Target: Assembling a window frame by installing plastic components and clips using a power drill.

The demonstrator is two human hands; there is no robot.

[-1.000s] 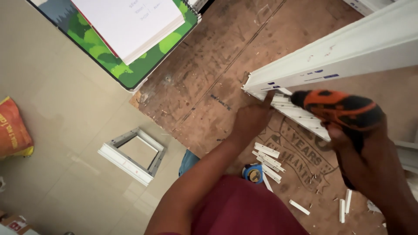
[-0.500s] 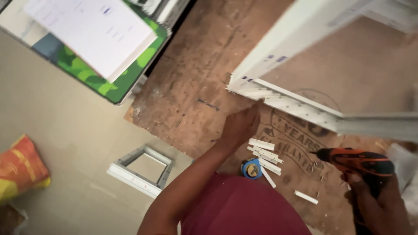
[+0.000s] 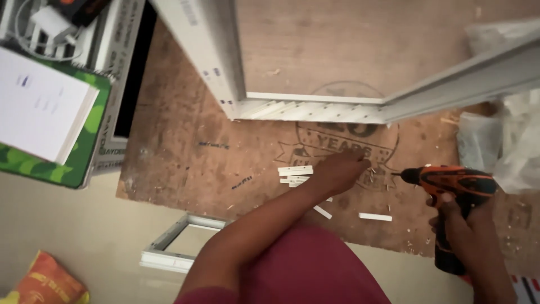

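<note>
A person in a dark red shirt (image 3: 306, 270) leans over a worn brown board (image 3: 185, 163) laid on a pale floor (image 3: 73, 231), seen from a camera on the head. The right hand (image 3: 464, 233), at the lower right of the frame, wraps its fingers tightly around the handle of an orange and black cordless drill (image 3: 450, 186), whose tip points left toward the middle of the board and sits just above it. The left hand (image 3: 337, 171), at the centre of the frame, reaches out across the board with its fingers loosely extended and pointing right, holding nothing; its fingertips rest on or just over the board near a scatter of small screws (image 3: 378, 180), though contact is too blurred to call. Just left of that hand lies a small stack of short white strips (image 3: 295, 173), and two more single white strips (image 3: 375, 217) lie below it, close to the near edge of the board. Above the hands, a white window frame (image 3: 315, 110) spreads across the top half of the picture, its corner joint at upper centre. At upper left, a white pad of paper (image 3: 39, 104) sits on a green patterned box (image 3: 84, 152). A small white frame offcut (image 3: 177, 245) lies on the floor at lower left, near an orange bag (image 3: 48, 281) in the bottom corner. Clear plastic wrap (image 3: 503, 152) bunches at the right edge.
</note>
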